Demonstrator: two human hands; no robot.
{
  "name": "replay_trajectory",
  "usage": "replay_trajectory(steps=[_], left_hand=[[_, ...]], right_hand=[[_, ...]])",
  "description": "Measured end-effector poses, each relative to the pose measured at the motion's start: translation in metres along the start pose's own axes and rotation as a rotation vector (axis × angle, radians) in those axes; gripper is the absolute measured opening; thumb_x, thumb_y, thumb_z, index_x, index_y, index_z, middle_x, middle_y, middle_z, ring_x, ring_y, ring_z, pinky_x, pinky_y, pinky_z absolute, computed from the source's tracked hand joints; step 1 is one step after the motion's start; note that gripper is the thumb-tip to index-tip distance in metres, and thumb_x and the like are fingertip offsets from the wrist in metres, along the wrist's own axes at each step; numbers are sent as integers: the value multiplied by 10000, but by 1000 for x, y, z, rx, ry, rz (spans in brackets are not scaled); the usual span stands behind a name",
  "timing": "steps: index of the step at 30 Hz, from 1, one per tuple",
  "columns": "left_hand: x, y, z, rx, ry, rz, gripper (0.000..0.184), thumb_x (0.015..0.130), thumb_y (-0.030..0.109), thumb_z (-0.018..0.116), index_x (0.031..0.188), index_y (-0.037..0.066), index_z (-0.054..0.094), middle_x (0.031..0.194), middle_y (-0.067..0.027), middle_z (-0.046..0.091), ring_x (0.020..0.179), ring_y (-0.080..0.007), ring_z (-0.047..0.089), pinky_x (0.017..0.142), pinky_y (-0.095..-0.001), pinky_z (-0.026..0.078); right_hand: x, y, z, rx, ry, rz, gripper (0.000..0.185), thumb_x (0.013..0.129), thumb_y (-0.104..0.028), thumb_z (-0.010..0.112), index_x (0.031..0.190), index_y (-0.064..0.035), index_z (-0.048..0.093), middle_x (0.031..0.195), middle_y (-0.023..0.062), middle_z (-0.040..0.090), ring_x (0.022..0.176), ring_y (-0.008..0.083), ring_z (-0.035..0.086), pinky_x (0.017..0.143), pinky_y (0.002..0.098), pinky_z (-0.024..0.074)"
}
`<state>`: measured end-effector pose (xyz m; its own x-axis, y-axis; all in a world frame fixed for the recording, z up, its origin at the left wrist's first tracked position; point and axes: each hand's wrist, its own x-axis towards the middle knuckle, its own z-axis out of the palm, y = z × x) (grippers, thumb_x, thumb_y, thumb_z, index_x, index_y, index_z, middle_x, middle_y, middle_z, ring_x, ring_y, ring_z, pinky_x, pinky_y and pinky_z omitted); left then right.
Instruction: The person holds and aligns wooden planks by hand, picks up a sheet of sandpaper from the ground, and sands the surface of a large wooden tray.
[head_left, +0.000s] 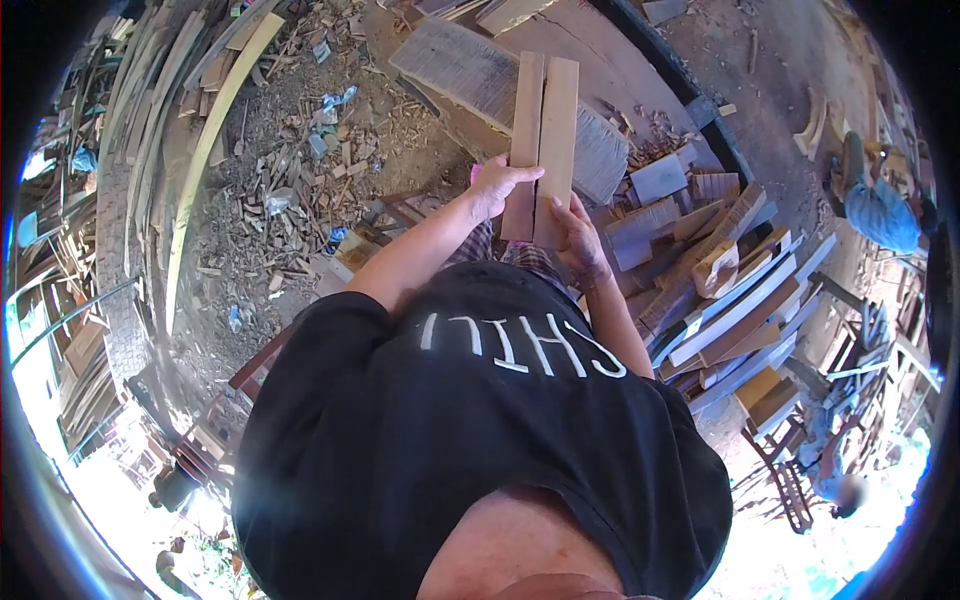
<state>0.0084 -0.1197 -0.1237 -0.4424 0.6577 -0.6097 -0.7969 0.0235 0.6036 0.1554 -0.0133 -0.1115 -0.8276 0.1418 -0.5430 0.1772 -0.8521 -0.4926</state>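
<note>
Two narrow wooden boards lie side by side in front of my body, a thin dark gap between them. Around the outer edge of the left board [524, 110] is my left hand [503, 188], its thumb stretched across the face toward the gap. My right hand [578, 238] grips the right board [558, 115] low on its outer side, fingers partly hidden. Beneath their far part rests a wide, rough grey plank [465, 70]. The near ends of both boards reach down to my lap.
Stacked offcuts and curved wood strips [735, 315] crowd the right side. Wood scraps and litter [285, 170] cover the ground at left, beside a long pale strip [215, 130]. A dark beam [715, 120] runs at upper right. Another person [835, 470] is at far lower right.
</note>
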Motion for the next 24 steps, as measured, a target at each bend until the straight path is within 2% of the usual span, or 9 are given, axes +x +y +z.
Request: replay_trajectory(steps=[7, 10, 12, 13, 18, 20, 21, 23, 24], left_hand=[[0, 4, 7, 4, 22, -67, 389, 782, 140, 750, 1123, 26, 603, 1059, -91, 650, 998, -207, 610, 884, -379, 476], [4, 5, 9, 13, 36, -113, 395, 788, 138, 744, 1138, 26, 601, 1076, -95, 650, 1016, -215, 608, 892, -384, 475], [4, 8, 12, 12, 45, -134, 392, 795, 133, 736, 1147, 28, 599, 1085, -96, 649, 1024, -218, 607, 895, -387, 477], [4, 9, 13, -44, -7, -134, 371, 808, 146, 725, 1141, 39, 601, 1079, -89, 653, 1017, -214, 615, 900, -391, 483], [-8, 15, 25, -191, -167, -127, 375, 835, 185, 701, 1164, 53, 580, 1104, -83, 643, 1037, -204, 610, 922, -387, 479], [-11, 20, 31, -253, -246, -132, 407, 846, 206, 689, 1196, 52, 548, 1121, -85, 630, 1063, -205, 596, 944, -392, 464], [-12, 23, 33, -253, -246, -132, 407, 846, 206, 689, 1196, 52, 548, 1121, -85, 630, 1063, -205, 596, 944, -392, 464], [-12, 28, 35, -262, -444, -107, 440, 842, 243, 695, 1205, 55, 532, 1099, -82, 630, 1051, -202, 597, 947, -394, 456], [-12, 29, 36, -263, -445, -106, 440, 842, 243, 695, 1205, 55, 532, 1099, -82, 630, 1051, -202, 597, 947, -394, 456]], right_hand=[[-4, -8, 4, 7, -17, 38, 379, 956, -141, 518, 1327, -105, 452, 1212, 58, 561, 1085, 168, 564, 915, 362, 480], [-3, -10, 1, -48, -14, 18, 396, 970, -246, 501, 1328, -88, 449, 1231, 73, 557, 1090, 191, 567, 938, 381, 467], [-3, -15, -5, 265, -38, 187, 451, 971, -397, 456, 1297, -86, 484, 1186, 82, 595, 1049, 209, 593, 883, 365, 497], [1, -11, -15, 347, -48, 206, 573, 953, -533, 391, 1301, -88, 487, 1180, 97, 599, 1051, 239, 592, 900, 394, 485], [-17, -19, 12, 290, -62, 261, 610, 933, -564, 398, 1293, -80, 487, 1216, 128, 566, 1045, 286, 589, 858, 438, 501], [-20, -22, 20, 212, -338, 302, 642, 915, -556, 432, 1306, -47, 459, 1216, 181, 544, 1001, 305, 592, 807, 423, 525], [-20, -20, 22, 212, -338, 302, 642, 915, -556, 432, 1306, -47, 459, 1216, 181, 544, 1001, 305, 592, 807, 423, 525], [-18, -17, 25, 329, -401, 399, 628, 888, -533, 496, 1234, -9, 472, 1063, 189, 575, 889, 280, 591, 715, 385, 536], [-14, -12, 21, 327, -400, 399, 628, 888, -533, 496, 1234, -9, 472, 1063, 189, 575, 889, 280, 591, 715, 385, 536]])
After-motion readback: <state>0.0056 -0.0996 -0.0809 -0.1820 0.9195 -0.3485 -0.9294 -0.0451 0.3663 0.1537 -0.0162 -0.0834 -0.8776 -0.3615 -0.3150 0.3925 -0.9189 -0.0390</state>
